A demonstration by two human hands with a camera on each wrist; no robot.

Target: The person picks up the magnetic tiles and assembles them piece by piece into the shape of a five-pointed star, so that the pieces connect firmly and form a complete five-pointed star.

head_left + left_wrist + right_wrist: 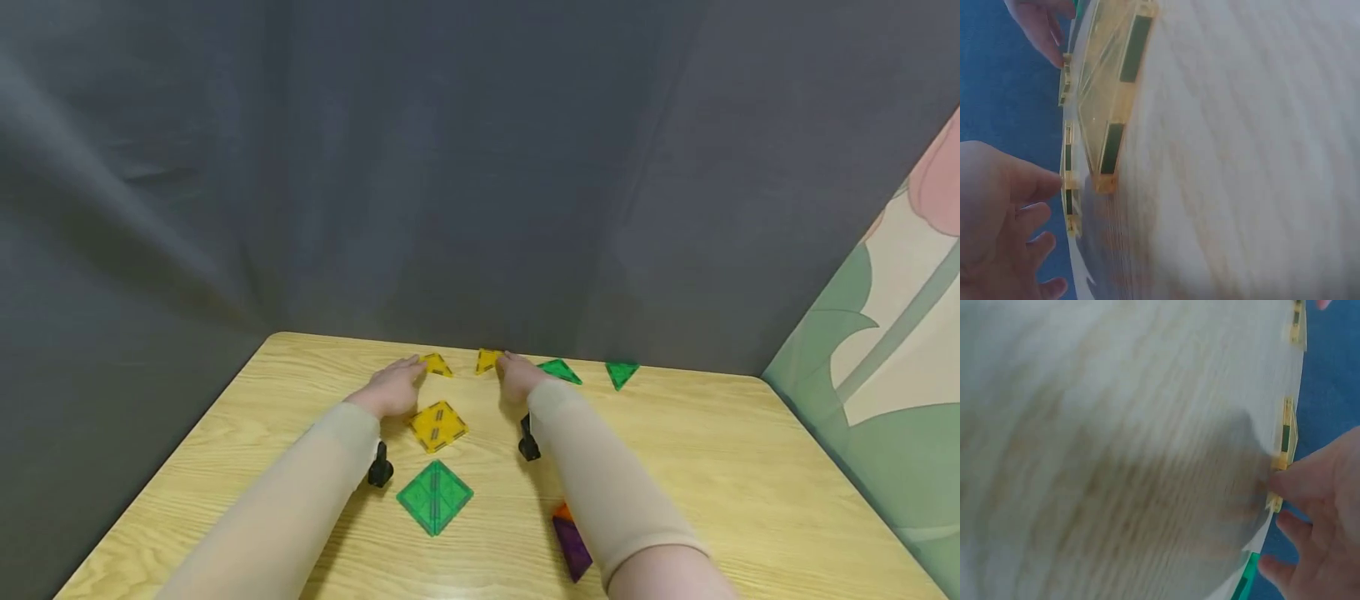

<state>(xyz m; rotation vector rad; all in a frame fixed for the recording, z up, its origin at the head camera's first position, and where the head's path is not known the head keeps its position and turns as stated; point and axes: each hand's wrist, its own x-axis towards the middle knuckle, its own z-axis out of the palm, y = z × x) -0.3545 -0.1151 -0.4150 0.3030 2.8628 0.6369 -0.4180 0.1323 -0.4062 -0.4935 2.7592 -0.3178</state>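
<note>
1. The left yellow triangle (437,365) lies flat just right of the left hand's (393,390) fingertips, one digit touching its edge while the other fingers stand spread and loosely bent.
2. The right yellow triangle (487,360) lies just left of the right hand (521,377), with one digit on its edge and the remaining visible fingers apart from one another.
3. Between the hands, nearer the body than the fingertips, is a yellow diamond (438,426); closer still, a green diamond (435,497).
4. A green triangle (561,371) sits just right of the right-hand fingers, and another green triangle (622,374) farther right.
5. A purple tile (572,546) and an orange tile (563,512) lie well back from the right fingertips, partly hidden by the right sleeve (600,462).
6. Everything rests on a pale wood-grain tabletop (750,483); its far edge runs close beyond the fingertips.
7. Past that edge hangs a dark curtain (480,167); far right stands a flower-patterned panel (885,358).
8. Wrist views are hazy, show both touched tiles nearly edge-on, and cut off parts of the hands.
</note>
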